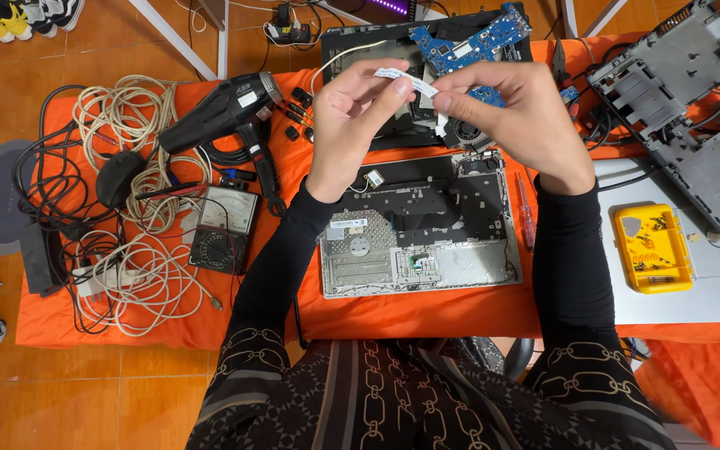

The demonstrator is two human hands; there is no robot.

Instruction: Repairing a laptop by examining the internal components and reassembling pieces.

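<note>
Your table (427,312), draped in orange cloth, carries everything here. On its right side lies a silver laptop lid (710,287) with a dark grey chassis frame (677,100) across its upper part and a small yellow parts tray (653,248) resting on it. In the middle, right below your hands, sits an opened laptop base (422,225), its inner side up. Beyond it lies a black laptop shell (377,58) with a blue circuit board (468,42) on top. To the left you have a tangle of white and black cables (127,242), a black hair dryer (227,108), an analogue multimeter (225,227) just below it, and a black mouse (118,177). A red-handled screwdriver (525,212) lies just beside the base's right edge.

Your 2 hands are raised above the base. Your left hand (352,108) and right hand (518,117) each have a pinching grip on 1 end of a white flat ribbon cable (406,80), stretched between your fingertips over the black shell.
</note>
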